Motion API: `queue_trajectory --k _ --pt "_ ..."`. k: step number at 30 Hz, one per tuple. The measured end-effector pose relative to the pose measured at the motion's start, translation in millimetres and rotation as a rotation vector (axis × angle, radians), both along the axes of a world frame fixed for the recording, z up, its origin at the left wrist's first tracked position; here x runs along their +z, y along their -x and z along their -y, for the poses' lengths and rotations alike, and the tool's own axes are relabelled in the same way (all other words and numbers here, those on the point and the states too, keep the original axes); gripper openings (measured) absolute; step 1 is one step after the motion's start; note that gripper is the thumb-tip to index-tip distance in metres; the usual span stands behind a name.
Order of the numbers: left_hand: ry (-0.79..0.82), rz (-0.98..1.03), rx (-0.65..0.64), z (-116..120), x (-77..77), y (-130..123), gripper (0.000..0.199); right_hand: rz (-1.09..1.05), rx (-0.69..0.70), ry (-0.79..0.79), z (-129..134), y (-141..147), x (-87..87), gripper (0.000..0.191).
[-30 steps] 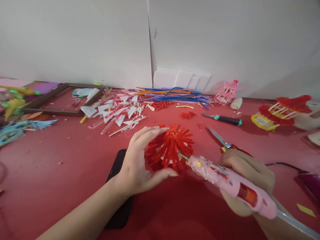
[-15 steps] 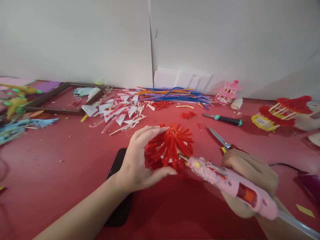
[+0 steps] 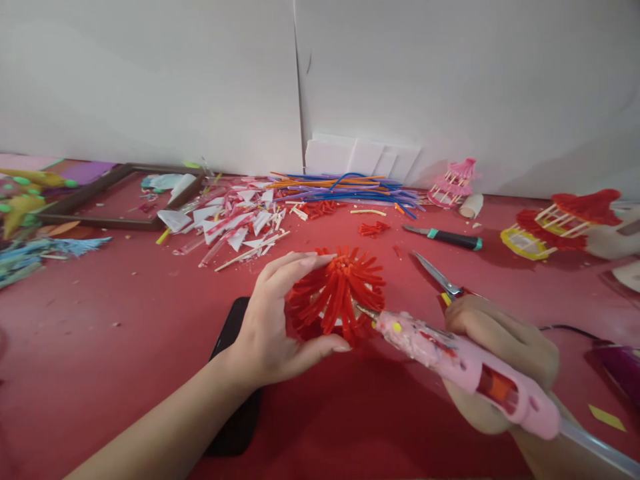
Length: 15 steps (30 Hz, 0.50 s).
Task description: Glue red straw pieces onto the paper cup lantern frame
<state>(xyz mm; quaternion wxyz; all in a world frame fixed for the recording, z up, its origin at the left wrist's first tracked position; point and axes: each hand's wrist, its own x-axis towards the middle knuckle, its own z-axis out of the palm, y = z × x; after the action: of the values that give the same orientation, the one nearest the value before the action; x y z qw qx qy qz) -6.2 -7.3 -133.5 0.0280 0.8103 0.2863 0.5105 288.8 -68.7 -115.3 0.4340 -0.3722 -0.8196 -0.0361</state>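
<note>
A dome of red pipe-cleaner strips point(image 3: 340, 287) sits before me, its strips fanning down from the top over a pale core. My left hand point(image 3: 277, 313) curves round its left side, thumb low in front and fingertips at the top. In my right hand point(image 3: 500, 347) is a pink hot glue gun point(image 3: 465, 367), a clear glue stick poking from its back end. Its metal nozzle reaches in among the strips at the dome's lower right. Whether glue is coming out I cannot tell.
Scissors point(image 3: 435, 273) and a craft knife point(image 3: 455, 239) lie beyond my right hand. A black phone point(image 3: 233, 427) lies under my left wrist. Pipe cleaners point(image 3: 345, 188) and scraps point(image 3: 235, 220) are heaped at the back. A red pavilion model point(image 3: 565, 223) stands at right.
The whole view has shifted slightly. Both hands keep nearly the same pose, and the nozzle stays at the dome's lower right.
</note>
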Motion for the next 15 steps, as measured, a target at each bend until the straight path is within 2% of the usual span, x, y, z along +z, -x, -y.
queue_trajectory --k 3,7,15 --pt "0.006 -0.007 -0.004 0.2 0.8 0.7 0.088 -0.074 0.01 -0.003 1.9 6.6 3.4 0.019" --pt "0.004 -0.003 0.0 0.6 1.8 1.3 0.088 -0.066 -0.062 0.005 3.5 11.8 6.2 0.015" --pt "0.007 -0.007 -0.005 0.7 1.4 1.0 0.087 0.029 -0.021 -0.101 -2.7 0.6 1.4 0.014"
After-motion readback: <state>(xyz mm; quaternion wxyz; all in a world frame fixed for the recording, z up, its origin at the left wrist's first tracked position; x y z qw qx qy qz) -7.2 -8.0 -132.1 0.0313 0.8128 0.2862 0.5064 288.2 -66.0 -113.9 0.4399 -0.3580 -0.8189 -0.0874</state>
